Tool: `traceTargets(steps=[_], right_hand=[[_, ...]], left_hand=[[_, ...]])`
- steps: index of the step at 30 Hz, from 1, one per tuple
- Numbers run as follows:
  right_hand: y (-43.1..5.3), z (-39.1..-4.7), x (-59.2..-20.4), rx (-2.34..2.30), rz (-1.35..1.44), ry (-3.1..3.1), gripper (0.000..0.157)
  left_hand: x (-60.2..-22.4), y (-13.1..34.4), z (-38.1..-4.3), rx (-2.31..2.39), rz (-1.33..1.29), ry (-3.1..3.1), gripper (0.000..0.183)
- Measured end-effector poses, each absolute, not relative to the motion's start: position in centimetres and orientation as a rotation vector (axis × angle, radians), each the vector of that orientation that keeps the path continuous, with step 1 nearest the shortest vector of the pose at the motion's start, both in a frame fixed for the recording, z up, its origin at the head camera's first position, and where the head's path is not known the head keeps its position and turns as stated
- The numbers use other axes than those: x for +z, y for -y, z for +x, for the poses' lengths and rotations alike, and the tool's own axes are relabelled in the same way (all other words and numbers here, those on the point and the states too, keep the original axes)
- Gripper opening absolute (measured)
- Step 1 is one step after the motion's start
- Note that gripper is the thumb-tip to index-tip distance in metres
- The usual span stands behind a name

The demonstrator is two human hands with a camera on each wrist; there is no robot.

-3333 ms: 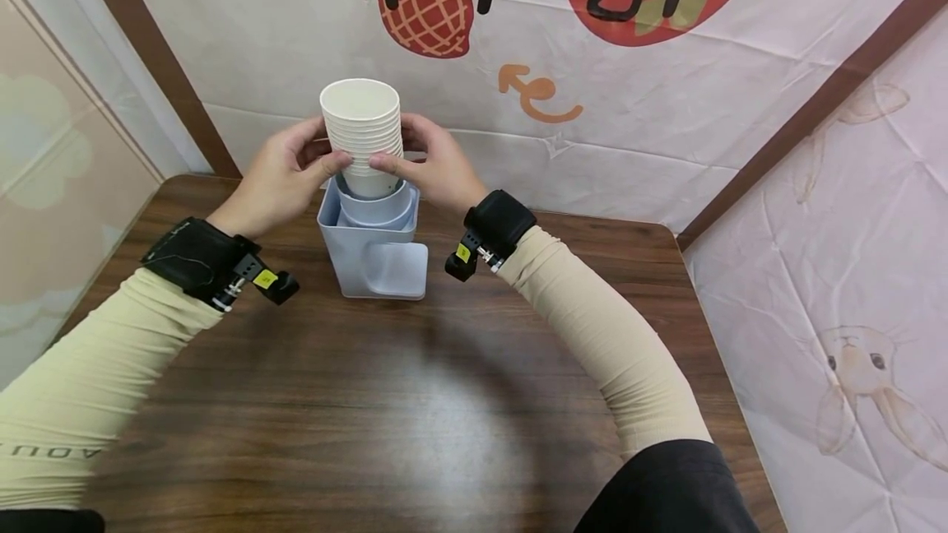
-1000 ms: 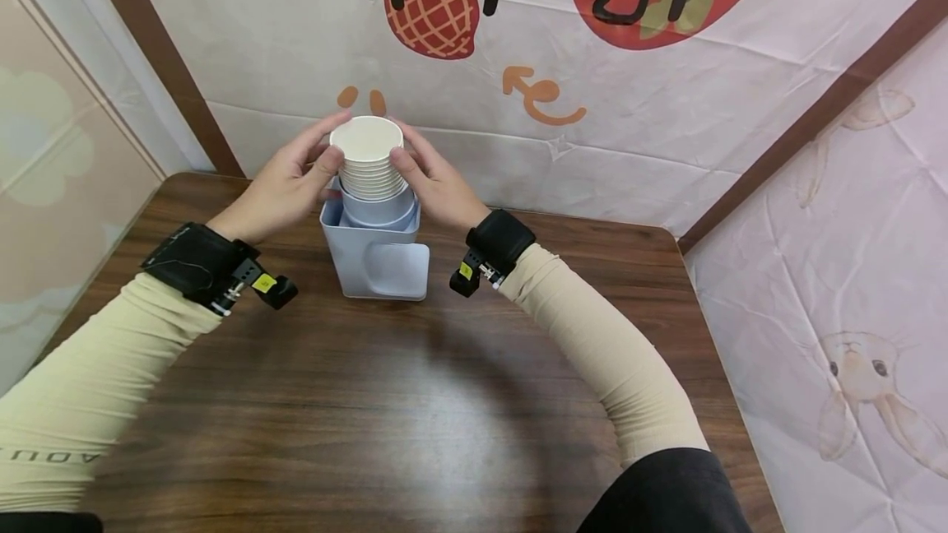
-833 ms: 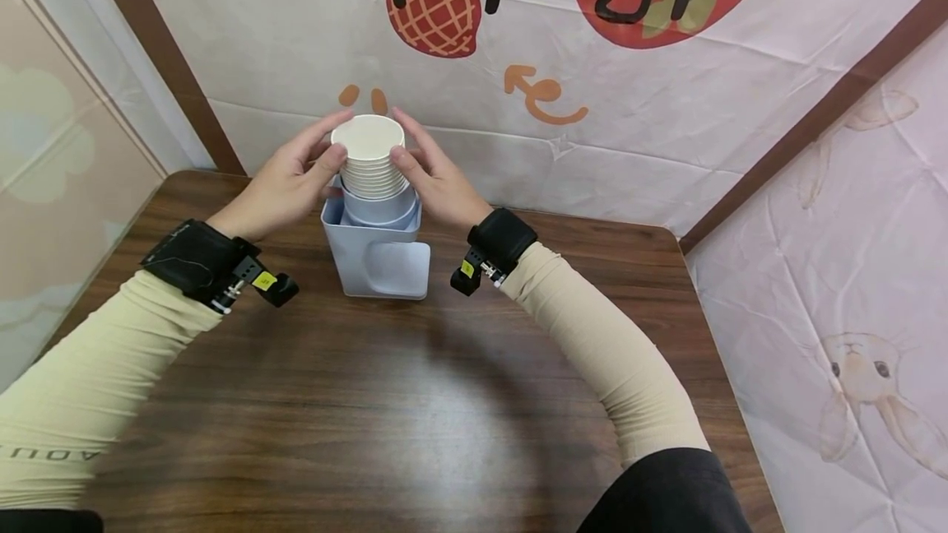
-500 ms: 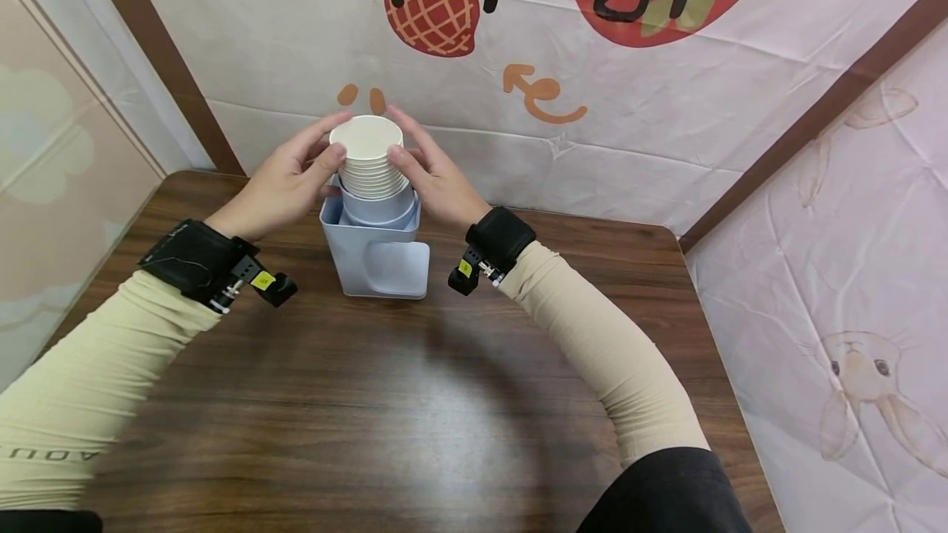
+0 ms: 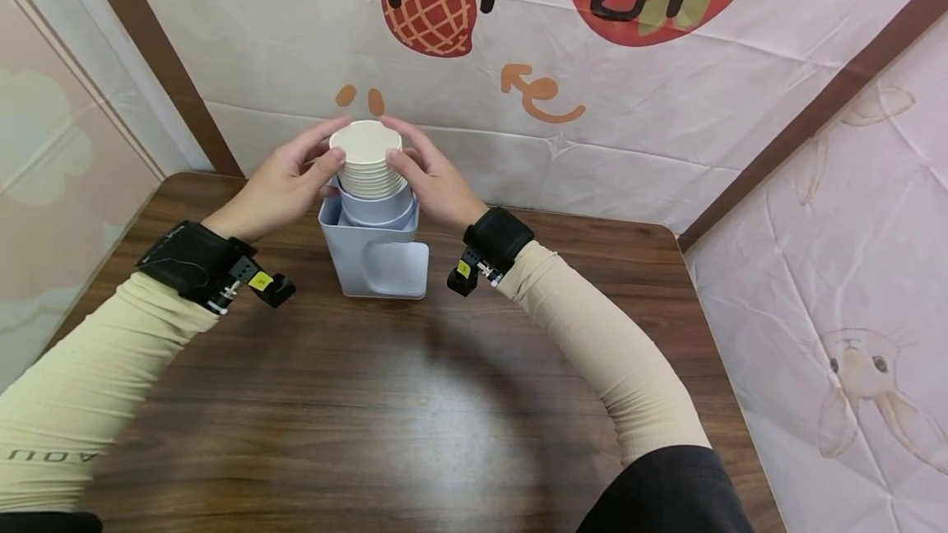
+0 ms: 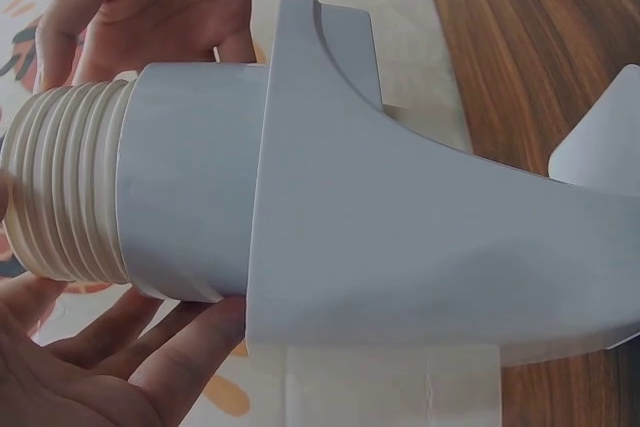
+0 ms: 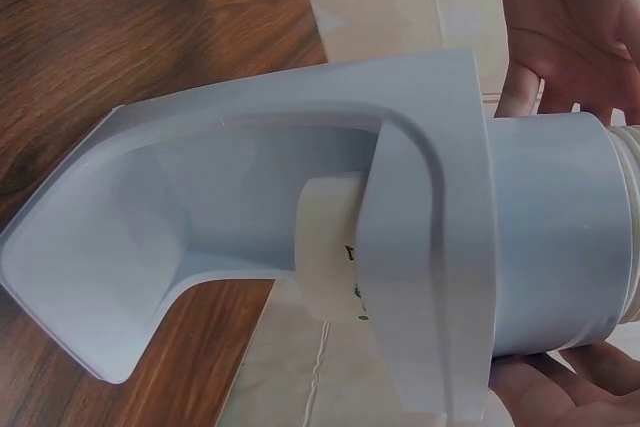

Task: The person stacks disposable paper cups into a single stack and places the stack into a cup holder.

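Note:
A stack of white paper cups (image 5: 370, 179) stands in the round tube (image 5: 376, 212) of a pale blue-grey cup dispenser (image 5: 346, 261). Several rims show above the tube. My left hand (image 5: 285, 183) holds the stack's left side, thumb near the top rim, fingers behind. From the other side my right hand (image 5: 435, 183) holds it, its thumb also by the rim. In the left wrist view, left-hand fingers (image 6: 195, 357) touch the tube below the ribbed cup rims (image 6: 70, 182). The right wrist view shows a cup's lower end (image 7: 325, 247) with green print in the dispenser's opening.
The dispenser stands near the back of a brown wooden table (image 5: 444, 401), with its flat tray (image 5: 400, 270) toward me. A printed white cloth (image 5: 629, 130) hangs behind the table, and another cloth (image 5: 837, 286) hangs on the right.
Since the oldest frame, the cup stack has sunk deeper into the tube. Both hands have come down with it and now sit near the top rim. Over the last second little has moved.

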State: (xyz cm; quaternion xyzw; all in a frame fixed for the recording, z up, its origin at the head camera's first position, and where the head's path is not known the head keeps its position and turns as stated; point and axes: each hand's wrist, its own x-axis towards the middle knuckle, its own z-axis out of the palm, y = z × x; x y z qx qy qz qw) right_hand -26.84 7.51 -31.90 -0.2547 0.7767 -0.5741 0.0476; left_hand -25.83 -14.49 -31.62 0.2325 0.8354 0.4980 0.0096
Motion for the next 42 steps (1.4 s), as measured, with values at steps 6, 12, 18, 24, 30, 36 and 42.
traceTargets(steps=[6,12,18,24,30,36,42], right_hand=[[-7.6,-27.6,-32.8,-1.764,-0.809,-2.373,0.047],[-7.7,-27.7,-32.8,-1.717,-0.831,-2.414,0.047],[-7.8,-27.6,-32.8,-1.701,-0.850,-2.421,0.047],[-7.9,-25.2,-30.6,-1.640,-0.840,-2.467,0.045],[-8.0,-25.4,-30.9,-1.626,-0.878,-2.466,0.046],[-8.1,-25.4,-30.8,-1.634,-0.905,-2.430,0.046],[-8.2,-25.4,-30.6,-1.618,-0.919,-2.431,0.044]], left_hand=[[-31.8,14.6,-25.9,1.518,0.731,-2.625,0.057],[-32.0,14.7,-26.0,1.498,0.746,-2.639,0.057],[-32.2,14.8,-26.0,1.496,0.756,-2.647,0.057],[-32.5,14.9,-26.1,1.415,0.766,-2.701,0.058],[-32.8,14.9,-26.2,1.383,0.769,-2.713,0.058],[-32.7,14.9,-26.2,1.364,0.755,-2.721,0.059],[-32.8,14.9,-26.2,1.345,0.754,-2.739,0.059]])
